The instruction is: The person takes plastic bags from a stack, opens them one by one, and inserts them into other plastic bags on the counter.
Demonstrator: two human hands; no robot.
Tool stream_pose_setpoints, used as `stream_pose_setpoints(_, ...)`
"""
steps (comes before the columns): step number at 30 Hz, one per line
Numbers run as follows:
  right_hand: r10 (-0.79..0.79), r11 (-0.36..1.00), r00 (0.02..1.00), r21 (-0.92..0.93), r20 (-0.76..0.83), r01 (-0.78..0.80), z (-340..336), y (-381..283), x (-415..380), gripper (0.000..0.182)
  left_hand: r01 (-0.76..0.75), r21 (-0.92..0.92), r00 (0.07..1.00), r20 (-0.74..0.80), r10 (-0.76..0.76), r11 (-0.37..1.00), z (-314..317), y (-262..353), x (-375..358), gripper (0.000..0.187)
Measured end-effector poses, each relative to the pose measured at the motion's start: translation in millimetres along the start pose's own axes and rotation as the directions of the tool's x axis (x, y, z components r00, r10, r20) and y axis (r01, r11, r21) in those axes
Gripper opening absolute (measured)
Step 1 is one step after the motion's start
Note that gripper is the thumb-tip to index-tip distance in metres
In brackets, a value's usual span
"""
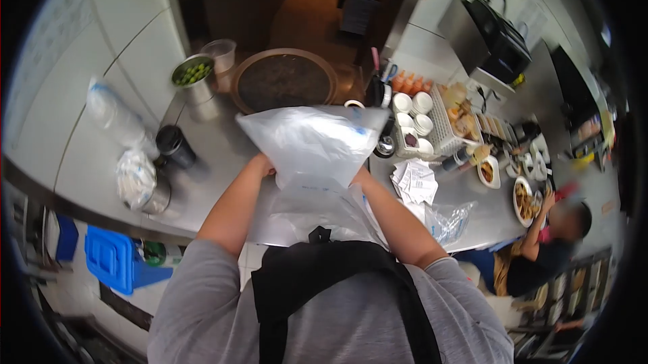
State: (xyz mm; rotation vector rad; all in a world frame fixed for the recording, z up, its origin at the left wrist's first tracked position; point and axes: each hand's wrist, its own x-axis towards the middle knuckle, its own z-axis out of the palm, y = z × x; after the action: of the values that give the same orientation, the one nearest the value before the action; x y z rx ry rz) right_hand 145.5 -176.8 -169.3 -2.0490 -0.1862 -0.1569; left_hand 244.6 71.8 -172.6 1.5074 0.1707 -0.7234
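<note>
A large translucent plastic bag (310,145) is spread between my two hands above the steel counter (223,138). At the bag's left side is my left hand (262,164), its fingers mostly hidden behind the plastic. On the right side, my right hand (362,176) is largely covered by the bag, and its fingers do not show. More clear plastic (317,212) lies below, close to my apron. White paper slips (414,182) are piled to the right of my right hand.
Left stand a metal pot of green items (192,74), a black cup (175,146) and a wrapped container (137,178). A round tray (285,80) lies ahead. Right are white bowls (422,103), a basket (442,121) and food plates (525,201). Another person (550,249) stands far right.
</note>
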Motion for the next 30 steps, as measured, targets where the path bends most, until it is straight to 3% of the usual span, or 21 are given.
stream_pose_setpoints(2,0.091,0.996,0.990,0.021,-0.104,-0.090,21,13,3,0.030,0.293,-0.110,0.942,0.205,-0.266,0.950,-17,-35,41,0.027)
stream_pose_setpoints(4,0.255,0.947,0.959,0.230,-0.125,-0.223,20,17,1,0.028,0.279,-0.189,0.948,0.209,-0.239,0.941,-5,-15,7,0.023)
stream_pose_setpoints(6,0.508,0.623,0.860,0.671,0.046,-0.403,6,16,-11,0.025,0.283,-0.255,0.949,0.217,-0.230,0.925,-7,-26,-12,0.019)
stream_pose_setpoints(7,0.572,0.421,0.804,0.783,0.163,-0.458,-5,12,-24,0.024,0.187,-0.413,0.957,0.282,-0.070,0.891,-16,-38,-15,0.021)
stream_pose_setpoints(8,0.583,0.351,0.779,0.793,0.231,-0.498,-12,8,-42,0.023,0.097,-0.560,0.944,0.314,0.102,0.823,-21,-47,-18,0.023)
stream_pose_setpoints(9,0.530,0.495,0.822,0.711,0.209,-0.500,-11,1,-67,0.022,0.015,-0.694,0.985,0.132,0.107,0.720,-16,-57,-33,0.026)
stream_pose_setpoints(10,0.474,0.622,0.859,0.616,0.194,-0.483,-11,-17,-90,0.021,0.017,-0.700,0.987,0.126,0.100,0.714,-8,-60,-46,0.026)
stream_pose_setpoints(11,0.486,0.614,0.850,0.613,0.202,-0.497,-3,-42,-96,0.021,-0.039,-0.758,0.991,0.055,0.124,0.650,5,-64,-60,0.023)
stream_pose_setpoints(13,0.706,0.239,0.656,0.783,0.267,-0.575,19,-85,-108,0.030,-0.122,-0.814,0.984,-0.027,0.174,0.569,25,-68,-74,0.021)
stream_pose_setpoints(14,0.715,0.234,0.647,0.782,0.264,-0.578,21,-83,-111,0.030,-0.109,-0.816,0.986,-0.018,0.163,0.568,25,-76,-67,0.021)
stream_pose_setpoints(16,0.674,0.390,0.628,0.535,0.389,-0.749,23,-70,-113,0.037,-0.159,-0.716,0.957,0.058,0.285,0.680,24,-97,-48,0.022)
stream_pose_setpoints(17,0.740,0.224,0.551,0.631,0.386,-0.743,32,-32,-109,0.041,-0.152,-0.716,0.957,0.066,0.282,0.682,28,-97,-56,0.022)
stream_pose_setpoints(19,0.727,0.306,0.601,0.627,0.332,-0.717,39,-9,-106,0.043,-0.185,-0.578,0.981,-0.054,0.189,0.795,35,-83,-70,0.021)
stream_pose_setpoints(21,0.707,0.380,0.649,0.623,0.281,-0.684,37,-12,-105,0.045,-0.275,-0.441,0.961,-0.120,0.247,0.854,31,-106,-40,0.022)
stream_pose_setpoints(23,0.495,0.825,0.850,0.210,0.178,-0.525,26,-42,-108,0.044,-0.340,-0.289,0.938,-0.168,0.303,0.895,23,-119,-35,0.023)
stream_pose_setpoints(24,0.502,0.821,0.848,0.216,0.168,-0.528,19,-40,-106,0.044,-0.517,0.145,0.776,-0.337,0.534,0.843,20,-119,-43,0.022)
stream_pose_setpoints(25,0.599,0.693,0.755,0.300,0.268,-0.656,7,-37,-103,0.047,-0.525,0.569,0.536,-0.356,0.765,0.633,17,-117,-53,0.023)
stream_pose_setpoints(26,0.662,0.539,0.647,0.361,0.378,-0.762,-3,-34,-103,0.051,-0.529,0.570,0.542,-0.344,0.767,0.629,15,-116,-63,0.023)
stream_pose_setpoints(28,0.606,0.631,0.708,0.323,0.363,-0.705,-21,-49,-111,0.043,-0.661,0.292,0.621,-0.304,0.722,0.691,13,-111,-91,0.022)
stream_pose_setpoints(29,0.577,0.690,0.734,0.268,0.358,-0.673,-33,-64,-114,0.037,-0.658,0.290,0.625,-0.305,0.718,0.695,16,-108,-104,0.022)
stream_pose_setpoints(30,0.547,0.743,0.758,0.212,0.355,-0.635,-41,-84,-117,0.033,-0.741,0.289,0.603,-0.113,0.790,0.606,22,-104,-118,0.020)
